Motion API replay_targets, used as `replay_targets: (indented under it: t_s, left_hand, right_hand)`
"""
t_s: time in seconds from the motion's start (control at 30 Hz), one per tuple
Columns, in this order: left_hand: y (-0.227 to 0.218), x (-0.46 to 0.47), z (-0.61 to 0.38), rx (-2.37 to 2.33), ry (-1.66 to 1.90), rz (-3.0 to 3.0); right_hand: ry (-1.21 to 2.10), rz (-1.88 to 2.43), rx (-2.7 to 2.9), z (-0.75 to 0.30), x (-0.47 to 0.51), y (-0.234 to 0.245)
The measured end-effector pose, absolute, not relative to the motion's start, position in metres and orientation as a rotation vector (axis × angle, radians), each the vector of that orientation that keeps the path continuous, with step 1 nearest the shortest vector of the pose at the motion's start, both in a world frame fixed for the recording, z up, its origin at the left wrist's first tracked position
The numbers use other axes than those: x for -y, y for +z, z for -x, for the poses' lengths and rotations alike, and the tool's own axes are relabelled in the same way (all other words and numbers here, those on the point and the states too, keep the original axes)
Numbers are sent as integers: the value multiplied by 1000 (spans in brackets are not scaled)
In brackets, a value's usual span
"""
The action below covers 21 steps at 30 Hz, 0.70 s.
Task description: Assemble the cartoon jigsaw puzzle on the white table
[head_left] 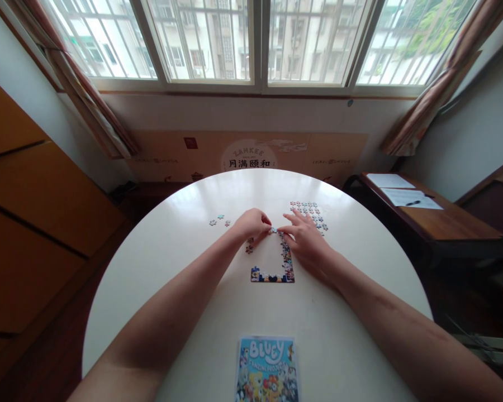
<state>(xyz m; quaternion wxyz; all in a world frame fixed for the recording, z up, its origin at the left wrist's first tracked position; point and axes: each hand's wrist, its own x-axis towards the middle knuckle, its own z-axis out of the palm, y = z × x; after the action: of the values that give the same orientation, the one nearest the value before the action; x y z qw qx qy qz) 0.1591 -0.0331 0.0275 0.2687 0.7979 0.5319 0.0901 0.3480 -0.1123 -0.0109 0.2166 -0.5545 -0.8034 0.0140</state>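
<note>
My left hand (pixel 255 223) has its fingertips pinched on a small light-coloured jigsaw piece (pixel 273 229) at the top of the partly joined puzzle. My right hand (pixel 304 231) has its fingers spread, with the index fingertip touching or very near that piece from the right. Below the hands lies the joined puzzle border (pixel 288 262), a right side and a bottom edge with a short corner at the left. Two or so loose dark pieces (pixel 249 249) lie under my left wrist. Rows of loose pieces (pixel 305 207) sit beyond my right hand, which partly hides them.
Three loose pieces (pixel 221 216) lie left of my left hand on the round white table (pixel 151 290). A Bluey picture sheet or box (pixel 267 368) rests at the near edge. A wooden side table (pixel 427 218) with papers (pixel 411 198) and a pen stands at the right.
</note>
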Motion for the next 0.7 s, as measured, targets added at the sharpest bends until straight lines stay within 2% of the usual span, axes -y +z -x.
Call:
replay_targets:
  t_s: [0.7]
  left_hand:
    - [32,48,-167,-1559,207,-2242]
  right_hand:
    - [78,1550,2247,-345,112,-8]
